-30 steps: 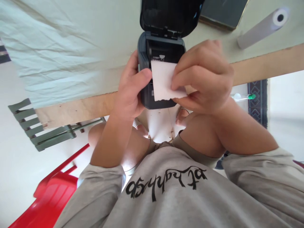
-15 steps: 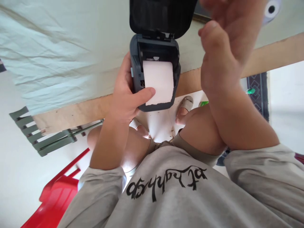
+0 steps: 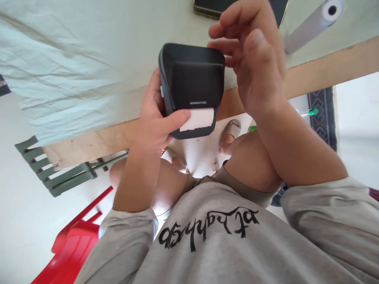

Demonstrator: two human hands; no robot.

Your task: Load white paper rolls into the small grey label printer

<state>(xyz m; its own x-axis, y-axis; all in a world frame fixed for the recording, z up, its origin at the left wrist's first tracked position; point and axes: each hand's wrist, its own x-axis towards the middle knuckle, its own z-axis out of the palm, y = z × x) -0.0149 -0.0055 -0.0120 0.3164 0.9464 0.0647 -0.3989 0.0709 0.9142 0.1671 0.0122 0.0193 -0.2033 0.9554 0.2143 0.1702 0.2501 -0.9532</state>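
Observation:
A dark label printer (image 3: 192, 79) marked NIIMBOT rests in my left hand (image 3: 156, 114), its black lid lying down over the body. From beneath the lid's lower edge comes a strip of white label paper (image 3: 199, 119), and my left thumb presses on the strip's left side. My right hand (image 3: 257, 67) is beside the printer's upper right corner, fingers apart and bent, holding nothing. Whether its fingertips touch the lid I cannot tell. Behind the right hand lies a black flat device (image 3: 207, 8), partly covered by it.
A white paper roll (image 3: 310, 27) lies on the cloth-covered table (image 3: 74, 71) at the upper right. The table's wooden edge (image 3: 94, 138) runs across in front of my knees. On the left are a red plastic chair (image 3: 77, 244) and a green slatted rack (image 3: 59, 177).
The printer's lid, raised half a second ago with the paper roll exposed, has swung down over it. My right hand has moved left and down towards the printer. My left hand keeps its hold.

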